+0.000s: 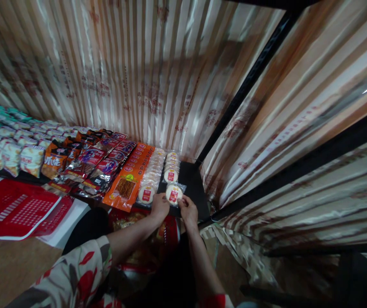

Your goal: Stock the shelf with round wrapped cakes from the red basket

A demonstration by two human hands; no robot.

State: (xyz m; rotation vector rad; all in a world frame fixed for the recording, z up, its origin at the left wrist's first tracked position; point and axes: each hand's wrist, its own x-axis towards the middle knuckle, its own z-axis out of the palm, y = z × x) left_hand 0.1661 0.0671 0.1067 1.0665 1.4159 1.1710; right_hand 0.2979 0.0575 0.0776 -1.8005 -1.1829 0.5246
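Note:
A round white snack in a clear packet with a red label (174,193) is held between my hands at the front of a dark shelf (198,188). My left hand (160,207) pinches its left edge, and the fingertips are partly hidden. On the opposite side, the fingers of my right hand (188,210) close on its right edge. Behind it runs a short row of matching round packets (171,174). To the left lies a longer row of the same kind (147,193), beside flat orange snack packs (126,182).
Dark red and purple snack pouches (106,169) and white puffy bags (31,158) fill the shelf leftward. A red plastic bag (19,209) lies at lower left. Under my arms is a red-edged bag (138,252). Black metal posts (247,81) and striped sheeting (112,64) enclose the back and right.

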